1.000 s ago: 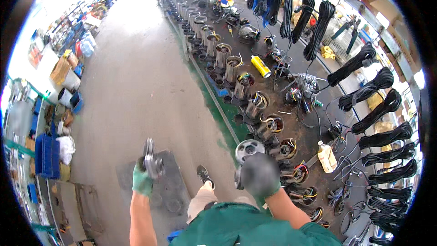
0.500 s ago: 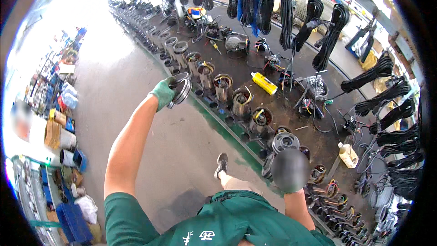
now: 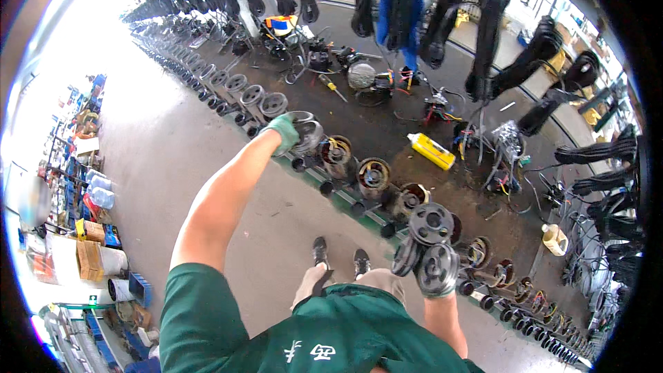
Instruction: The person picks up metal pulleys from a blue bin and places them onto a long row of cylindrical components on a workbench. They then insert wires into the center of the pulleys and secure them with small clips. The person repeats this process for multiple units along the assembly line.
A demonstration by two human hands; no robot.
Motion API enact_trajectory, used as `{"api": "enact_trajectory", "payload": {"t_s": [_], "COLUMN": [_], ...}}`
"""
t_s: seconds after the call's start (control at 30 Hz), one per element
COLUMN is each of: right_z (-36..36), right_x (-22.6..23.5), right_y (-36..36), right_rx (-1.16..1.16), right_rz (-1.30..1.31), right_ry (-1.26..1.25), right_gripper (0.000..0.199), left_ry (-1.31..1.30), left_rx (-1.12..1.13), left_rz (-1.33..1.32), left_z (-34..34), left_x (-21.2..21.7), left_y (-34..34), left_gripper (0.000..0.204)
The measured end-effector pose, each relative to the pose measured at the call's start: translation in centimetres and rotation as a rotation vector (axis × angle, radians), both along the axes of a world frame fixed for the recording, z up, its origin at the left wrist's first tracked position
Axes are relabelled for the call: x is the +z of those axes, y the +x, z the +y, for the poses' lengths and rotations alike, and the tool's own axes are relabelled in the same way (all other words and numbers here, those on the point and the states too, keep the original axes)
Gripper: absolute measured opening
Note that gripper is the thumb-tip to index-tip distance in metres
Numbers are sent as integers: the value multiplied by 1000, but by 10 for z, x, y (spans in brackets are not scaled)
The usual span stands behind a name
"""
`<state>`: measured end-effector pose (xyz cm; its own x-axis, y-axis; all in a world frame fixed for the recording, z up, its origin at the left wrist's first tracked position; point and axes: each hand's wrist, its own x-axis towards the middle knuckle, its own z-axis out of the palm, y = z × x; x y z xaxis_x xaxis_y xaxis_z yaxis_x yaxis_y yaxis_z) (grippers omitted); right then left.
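Metal ring point(image 3: 309, 137) lies right of the left hand point(image 3: 282, 132) gripping it. Nearer, the right hand point(image 3: 438, 292) clutches round covers point(image 3: 431, 223).

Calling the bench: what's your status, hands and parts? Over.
Left hand at a round metal part along the edge of the bench. Right hand holding spoked metal discs. Yellow container lying on bench, apart from both hands.

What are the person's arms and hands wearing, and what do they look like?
The left hand wears a green glove. The right hand is mostly hidden; a little greenish glove shows. The left sleeve is dark green and short. Both forearms are bare.
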<state>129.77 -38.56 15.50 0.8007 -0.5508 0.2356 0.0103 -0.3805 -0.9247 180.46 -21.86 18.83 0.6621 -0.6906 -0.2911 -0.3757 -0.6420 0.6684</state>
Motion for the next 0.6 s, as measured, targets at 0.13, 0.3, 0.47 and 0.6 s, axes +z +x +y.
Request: {"api": "enact_trajectory", "payload": {"t_s": [0.13,0.3,0.47,0.6], "right_z": [42,81,102,110], "right_x": [46,64,58,47], "right_y": [47,82,110,113], "right_rx": [-97,-70,-220,-280], "right_rz": [-209,-405,-177,-44], "right_ry": [652,933,613,403], "right_gripper": [49,65,58,55], "left_ry": [42,520,552,582], "left_rx": [-168,-611,-532,-589], "left_rz": [-18,-201,62,27], "left_z": [-18,-41,-31,-27], "left_x": [-21,25,14,-6], "left_y": [29,31,54,77], "left_gripper": [68,36,22,28]}}
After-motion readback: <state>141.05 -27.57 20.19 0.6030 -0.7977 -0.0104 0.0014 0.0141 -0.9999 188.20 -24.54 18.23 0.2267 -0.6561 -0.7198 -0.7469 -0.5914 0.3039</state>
